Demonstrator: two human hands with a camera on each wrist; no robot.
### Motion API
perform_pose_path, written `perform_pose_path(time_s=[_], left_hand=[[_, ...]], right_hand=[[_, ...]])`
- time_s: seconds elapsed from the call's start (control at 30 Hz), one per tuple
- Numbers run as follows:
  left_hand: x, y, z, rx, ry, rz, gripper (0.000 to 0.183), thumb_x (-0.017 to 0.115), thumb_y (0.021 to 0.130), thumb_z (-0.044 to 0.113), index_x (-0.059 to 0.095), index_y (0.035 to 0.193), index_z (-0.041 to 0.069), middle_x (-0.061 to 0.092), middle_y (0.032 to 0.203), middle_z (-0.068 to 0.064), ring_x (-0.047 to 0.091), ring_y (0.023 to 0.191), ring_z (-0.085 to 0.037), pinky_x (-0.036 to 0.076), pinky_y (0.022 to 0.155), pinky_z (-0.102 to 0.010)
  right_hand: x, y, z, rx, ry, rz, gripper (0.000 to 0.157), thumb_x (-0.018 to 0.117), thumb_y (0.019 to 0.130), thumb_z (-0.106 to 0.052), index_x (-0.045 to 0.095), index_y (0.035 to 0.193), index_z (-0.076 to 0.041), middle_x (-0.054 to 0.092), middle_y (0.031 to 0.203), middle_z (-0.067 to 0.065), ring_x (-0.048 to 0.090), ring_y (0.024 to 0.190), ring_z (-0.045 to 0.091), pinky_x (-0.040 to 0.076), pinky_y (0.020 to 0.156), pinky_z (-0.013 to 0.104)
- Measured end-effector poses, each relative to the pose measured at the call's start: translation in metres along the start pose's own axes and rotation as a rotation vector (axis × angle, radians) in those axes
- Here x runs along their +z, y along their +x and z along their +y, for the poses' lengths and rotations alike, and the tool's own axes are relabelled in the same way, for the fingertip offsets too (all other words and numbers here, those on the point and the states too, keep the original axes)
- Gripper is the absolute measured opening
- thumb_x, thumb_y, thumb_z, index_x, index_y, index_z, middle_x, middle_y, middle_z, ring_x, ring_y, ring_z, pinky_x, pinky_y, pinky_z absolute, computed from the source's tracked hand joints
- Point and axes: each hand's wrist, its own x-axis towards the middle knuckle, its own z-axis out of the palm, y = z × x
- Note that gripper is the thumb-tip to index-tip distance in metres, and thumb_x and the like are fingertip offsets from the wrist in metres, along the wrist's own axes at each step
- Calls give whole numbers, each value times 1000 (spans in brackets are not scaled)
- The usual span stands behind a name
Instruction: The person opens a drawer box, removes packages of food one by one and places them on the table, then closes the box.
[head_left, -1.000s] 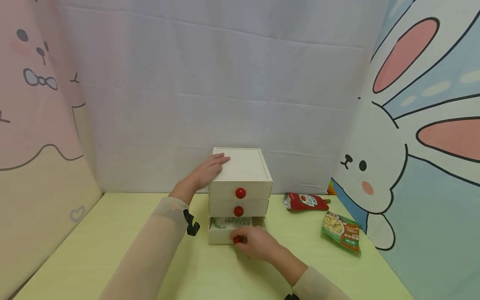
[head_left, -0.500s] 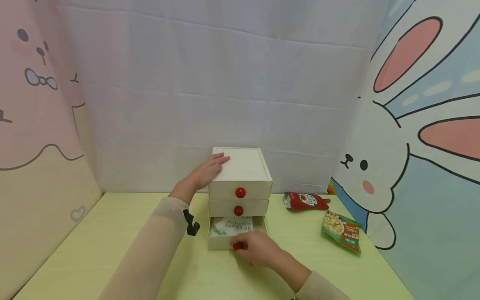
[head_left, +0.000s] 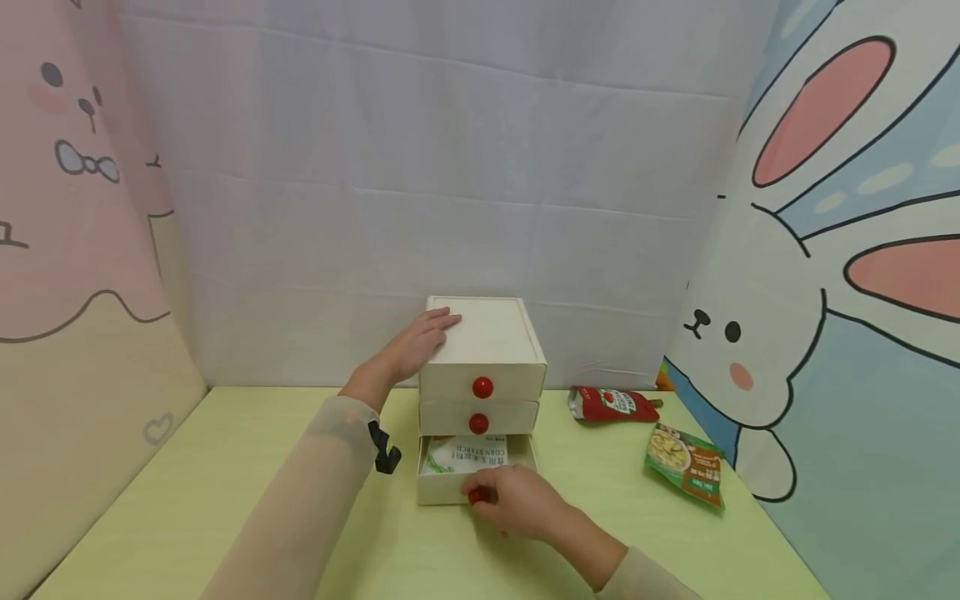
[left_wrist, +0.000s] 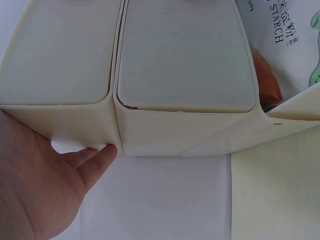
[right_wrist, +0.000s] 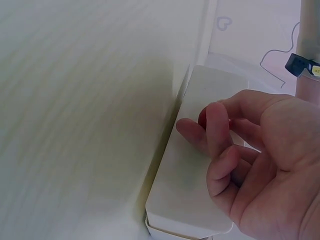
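Note:
A small white drawer cabinet [head_left: 491,329] stands on the table, its two upper drawers closed and its bottom drawer [head_left: 442,490] pulled out. In the head view my left hand [head_left: 411,346] rests at the cabinet's top left edge, fingers stretched over the top. The left wrist view shows that hand [left_wrist: 40,185] against the cabinet's side. My right hand [head_left: 517,500] pinches the red knob [head_left: 477,496] of the bottom drawer, mostly covering it. Inside that drawer lies a white corn starch packet [head_left: 467,454]; an orange-brown item [left_wrist: 266,82] shows beside it in the left wrist view.
Right of the cabinet lie a red Heinz pouch [head_left: 613,405] and a green-and-brown food packet [head_left: 684,464] on the pale green table [head_left: 247,475]. A white curtain [head_left: 337,208] hangs close behind, with a rabbit-printed cloth [head_left: 765,333] along the right side.
The bottom drawer has slid further out toward me with my right hand on its knob, so more of the corn starch packet shows. My left hand has stayed in place.

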Motion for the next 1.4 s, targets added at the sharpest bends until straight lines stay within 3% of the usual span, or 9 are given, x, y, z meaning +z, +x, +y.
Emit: perform_pose_path(time_s=[0.33,0.57,0.87,1.4], left_hand=[[1,0,4,5,-1,9,60,30,114,26,38,172,15,19,185,-10,12,173,-39,15,137,-65],[1,-1,7,1,11,8,60,30,115,27,38,173,16,18,186,-9,12,173,-40,15,137,-65],[1,-2,11,-11,12,8,60,29,114,28,38,173,17,18,186,-8,10,173,-39,15,137,-66],[0,-3,14,-2,42,-6,61,29,113,25,38,172,14,19,185,-11,10,173,-39,16,138,-64]], right_hand=[[-2,-7,-4,0,-25,-32,9,80,99,-14,80,107,-18,65,82,-17,57,54,1,49,61,21],[-1,-13,-5,41,21,-64,9,78,100,-11,80,106,-18,67,83,-15,57,50,4,50,55,22],[0,-24,-7,-13,10,-67,10,78,98,-9,78,98,-19,65,76,-17,54,45,-1,49,54,20],[0,-44,-14,1,-17,-126,11,80,100,-16,84,108,-22,67,84,-21,54,49,1,51,59,20]])
